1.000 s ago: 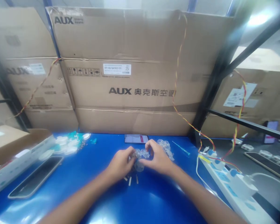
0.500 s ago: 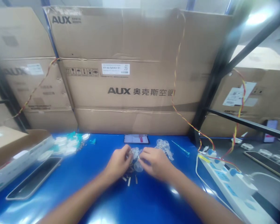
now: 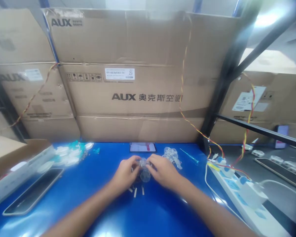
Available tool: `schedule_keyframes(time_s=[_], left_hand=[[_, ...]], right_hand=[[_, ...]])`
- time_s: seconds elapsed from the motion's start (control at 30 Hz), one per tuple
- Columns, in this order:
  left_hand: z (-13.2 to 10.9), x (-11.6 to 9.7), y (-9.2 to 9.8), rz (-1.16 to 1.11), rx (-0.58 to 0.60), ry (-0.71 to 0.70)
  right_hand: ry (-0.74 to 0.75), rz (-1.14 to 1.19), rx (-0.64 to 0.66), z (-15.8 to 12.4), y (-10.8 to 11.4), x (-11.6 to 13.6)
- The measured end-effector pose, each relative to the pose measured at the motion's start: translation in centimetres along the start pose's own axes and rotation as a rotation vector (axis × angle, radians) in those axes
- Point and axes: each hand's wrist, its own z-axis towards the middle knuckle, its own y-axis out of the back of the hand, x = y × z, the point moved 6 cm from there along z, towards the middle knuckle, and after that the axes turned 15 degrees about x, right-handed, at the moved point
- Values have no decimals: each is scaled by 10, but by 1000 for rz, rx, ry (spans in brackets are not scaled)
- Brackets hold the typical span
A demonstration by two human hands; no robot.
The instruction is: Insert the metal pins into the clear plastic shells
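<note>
1. Clear plastic piece (image 3: 143, 162): located between the two hands, above the middle of the blue counter (image 3: 138, 217), with the fingers at its left and right sides.

2. Key relation: the piece lies to the right of the left hand's (image 3: 125, 171) fingertips and to the left of the right hand's (image 3: 164, 169). Neither hand is judged nearer; both appear to touch it.

3. State of the fingers: on both hands, thumb and forefinger are bent inward and appear to be grasping the piece from opposite sides. How firmly either one pinches cannot be told.

4. Long axis: a clear disc (image 3: 145, 176) shows just to the near side of the piece (whether joined to it or merely beneath it cannot be determined). Taken together, the two run roughly far to near, across the line between the hands.

5. Pointing: if the disc belongs to the piece, its rounded end points to the near side, tipped slightly right. The far end is too blurred and finger-covered to read.

6. Surroundings: pale strips (image 3: 135, 192) lie nearer than the disc; a heap of clear parts (image 3: 172, 156) sits beyond the right hand, to its far right; a phone (image 3: 142, 147) lies at the far edge.
</note>
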Motion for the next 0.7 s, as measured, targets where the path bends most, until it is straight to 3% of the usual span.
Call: schedule_keyframes(time_s=[0.7], left_hand=[[1,4,-4,-94,-1,-22]], right_hand=[[-68,-10,-53,1,-3,-12]])
